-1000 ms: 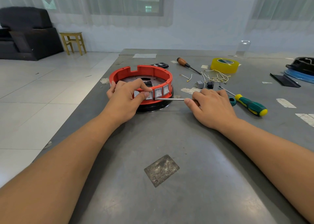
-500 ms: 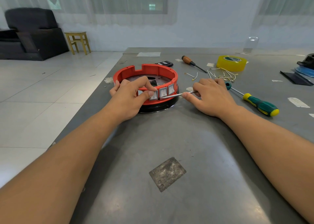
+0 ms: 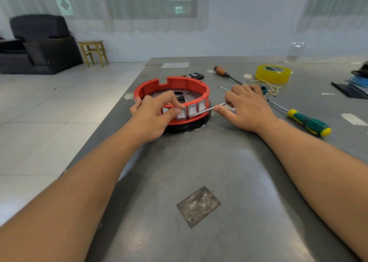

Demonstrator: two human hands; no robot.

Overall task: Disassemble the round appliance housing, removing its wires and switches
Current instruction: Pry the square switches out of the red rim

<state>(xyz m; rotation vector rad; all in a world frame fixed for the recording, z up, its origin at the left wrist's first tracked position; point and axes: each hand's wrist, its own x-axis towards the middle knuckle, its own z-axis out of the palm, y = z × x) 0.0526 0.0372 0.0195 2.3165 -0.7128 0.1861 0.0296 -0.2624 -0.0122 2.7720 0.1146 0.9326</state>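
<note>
The screwdriver (image 3: pixel 211 109) tip has moved in from the right to the middle switch (image 3: pixel 192 110). The right hand (image 3: pixel 247 108) grips its shaft; the left hand (image 3: pixel 157 112) pinches the near-left switch on the red housing (image 3: pixel 191 85), so prying looks imminent.

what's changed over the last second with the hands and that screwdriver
The right hand has swung the screwdriver from flat along the table to angled, its tip now at the lower edge of the middle switch. The left hand still grips the red housing, thumb on the nearest switch. All three switches remain seated.
</note>
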